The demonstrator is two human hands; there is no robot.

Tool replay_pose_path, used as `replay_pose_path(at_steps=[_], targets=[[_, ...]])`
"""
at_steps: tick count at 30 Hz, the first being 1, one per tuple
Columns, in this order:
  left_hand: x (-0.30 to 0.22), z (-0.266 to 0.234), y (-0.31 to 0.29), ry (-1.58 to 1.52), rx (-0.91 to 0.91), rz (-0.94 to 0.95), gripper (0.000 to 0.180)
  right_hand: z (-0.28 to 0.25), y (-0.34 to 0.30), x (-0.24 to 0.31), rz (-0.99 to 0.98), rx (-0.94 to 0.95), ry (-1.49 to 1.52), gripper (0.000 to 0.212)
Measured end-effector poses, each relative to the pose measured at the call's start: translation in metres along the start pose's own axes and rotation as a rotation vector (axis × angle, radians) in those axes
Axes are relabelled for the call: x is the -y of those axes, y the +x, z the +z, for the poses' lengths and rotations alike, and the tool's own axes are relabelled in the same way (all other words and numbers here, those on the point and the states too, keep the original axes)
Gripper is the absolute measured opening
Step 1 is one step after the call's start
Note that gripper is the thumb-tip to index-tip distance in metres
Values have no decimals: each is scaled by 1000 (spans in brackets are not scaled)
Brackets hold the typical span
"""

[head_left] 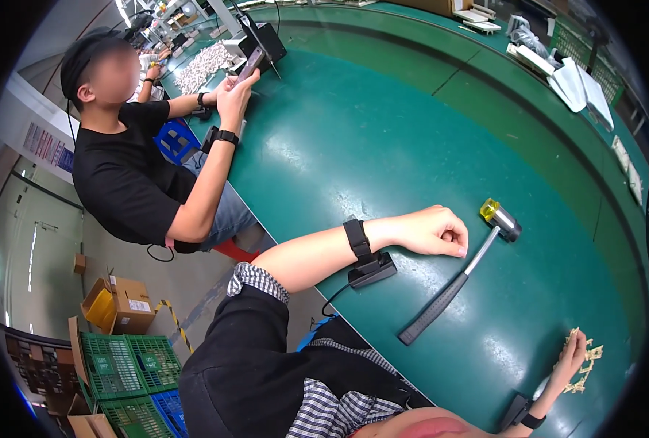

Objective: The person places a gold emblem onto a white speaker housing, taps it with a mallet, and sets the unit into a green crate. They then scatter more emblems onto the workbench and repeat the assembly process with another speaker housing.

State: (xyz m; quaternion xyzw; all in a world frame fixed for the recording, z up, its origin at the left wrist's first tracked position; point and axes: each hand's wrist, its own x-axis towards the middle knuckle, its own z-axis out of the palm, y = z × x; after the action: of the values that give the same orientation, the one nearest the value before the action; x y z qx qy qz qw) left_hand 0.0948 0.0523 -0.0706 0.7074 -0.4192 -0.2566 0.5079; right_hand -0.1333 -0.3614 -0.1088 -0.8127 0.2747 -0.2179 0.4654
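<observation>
My left hand [435, 231] rests on the green worktable with its fingers curled into a loose fist, and I see nothing in it. Just right of it lies a mallet [491, 237] with a metal head, one yellow face, one black face and a dark ribbed grip pointing toward me. Farther right, my right hand [574, 356] has its fingers stretched out beside and partly over a small cluster of pale yellow pieces [593, 358]. The hand hides part of that cluster. Each wrist wears a black strap with a small box.
A person [131, 160] in black sits at the left, holding a phone [251, 63]. White parts [204, 67] are heaped beyond. Pale packets [580, 84] lie along the far right edge of the worktable [339, 146]. Green crates [109, 361] and a cardboard box [129, 303] stand on the floor.
</observation>
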Motion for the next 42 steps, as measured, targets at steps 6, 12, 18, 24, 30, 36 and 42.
replay_pose_path(at_steps=[6,12,18,24,30,36,42], targets=[[-1,-2,-2,4,23,-29,13,2,-3,5,-24,-9,-33,16],[-1,-1,-2,13,1,-1,14,1,-5,9,21,6,-2,17],[2,2,0,-6,-1,8,14,-3,-1,0,42,29,23,18],[-2,-2,-1,12,33,-59,15,1,-4,8,4,52,35,16],[-1,-1,-2,30,34,-52,16,-3,-1,-7,-116,121,5,28],[-3,0,-3,32,24,-33,16,-3,-1,-6,-107,107,-15,32],[-1,0,-4,8,22,-24,15,-2,-2,1,-99,131,-98,27]])
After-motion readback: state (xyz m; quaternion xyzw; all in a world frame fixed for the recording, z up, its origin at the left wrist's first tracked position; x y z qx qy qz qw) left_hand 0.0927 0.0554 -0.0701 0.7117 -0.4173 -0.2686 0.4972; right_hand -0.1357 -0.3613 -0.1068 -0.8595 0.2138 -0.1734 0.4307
